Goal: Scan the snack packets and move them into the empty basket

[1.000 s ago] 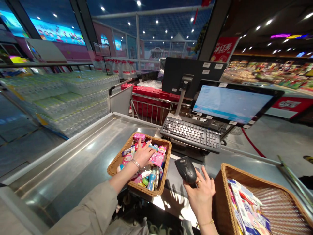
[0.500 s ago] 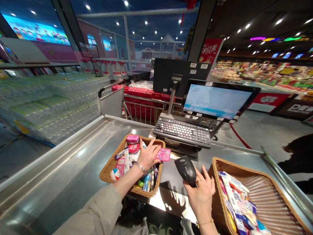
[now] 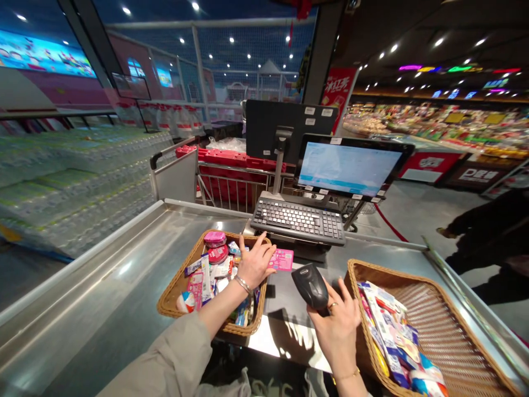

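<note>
- Left hand [image 3: 255, 263] pinched on a small pink packet [image 3: 281, 259], fingers spread, held just past the right rim of the left wicker basket [image 3: 173, 291], above the table [image 3: 124, 275].
- Right hand [image 3: 336, 325] wrapped around the grip of a black barcode scanner [image 3: 309, 285], scanner head tilted up and left, near the pink packet but not touching it.
- Left wicker basket heaped with small colourful packets; two round pink tins [image 3: 215, 239] at its far end, a white and red egg-shaped item [image 3: 183, 301] at the near left corner.
- Right wicker basket [image 3: 446, 314] just beside the right hand, with flat printed packs [image 3: 392, 336] stacked against its left wall.
- Grey keyboard [image 3: 298, 220] directly behind the packet and scanner, on a raised stand; lit touchscreen [image 3: 347, 168] above it, back of a second black monitor [image 3: 285, 129] further behind.
- Metal cart rail with red crates [image 3: 235, 160] beyond the table; stacked bottled water [image 3: 61, 176] off to the left.
- Dark-clothed person [image 3: 483, 237], blurred, at the right edge beyond the table rail.
</note>
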`<control>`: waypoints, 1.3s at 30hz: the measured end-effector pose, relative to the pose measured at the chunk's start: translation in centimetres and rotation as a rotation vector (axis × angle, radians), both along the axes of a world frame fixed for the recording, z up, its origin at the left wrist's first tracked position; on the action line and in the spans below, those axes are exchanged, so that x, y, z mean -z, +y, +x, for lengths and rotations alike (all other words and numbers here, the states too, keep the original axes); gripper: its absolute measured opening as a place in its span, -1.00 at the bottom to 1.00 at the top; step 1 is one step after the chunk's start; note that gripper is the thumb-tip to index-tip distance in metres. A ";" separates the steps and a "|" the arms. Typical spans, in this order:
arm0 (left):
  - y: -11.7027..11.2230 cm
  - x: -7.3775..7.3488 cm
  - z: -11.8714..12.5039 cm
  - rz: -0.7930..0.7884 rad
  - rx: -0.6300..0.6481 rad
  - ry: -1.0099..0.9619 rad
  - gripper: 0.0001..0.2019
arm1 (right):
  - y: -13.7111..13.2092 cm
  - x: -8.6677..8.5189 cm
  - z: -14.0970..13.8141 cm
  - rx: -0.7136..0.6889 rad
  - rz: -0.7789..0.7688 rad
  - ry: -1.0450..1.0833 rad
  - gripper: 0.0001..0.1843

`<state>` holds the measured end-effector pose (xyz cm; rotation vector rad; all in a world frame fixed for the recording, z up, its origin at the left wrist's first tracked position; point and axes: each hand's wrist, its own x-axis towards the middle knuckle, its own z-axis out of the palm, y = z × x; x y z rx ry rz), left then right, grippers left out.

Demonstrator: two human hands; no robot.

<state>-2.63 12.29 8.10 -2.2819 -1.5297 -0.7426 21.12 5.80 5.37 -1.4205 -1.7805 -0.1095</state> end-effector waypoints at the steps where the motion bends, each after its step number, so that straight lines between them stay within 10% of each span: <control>1: 0.0 -0.1 0.2 0.001 0.001 0.001 -0.40 | 0.0 0.1 0.1 0.002 0.004 -0.005 -0.78; 39: 0.8 -0.7 1.5 0.037 0.048 -0.027 -0.43 | -0.5 -0.7 0.7 0.019 0.006 0.000 -0.82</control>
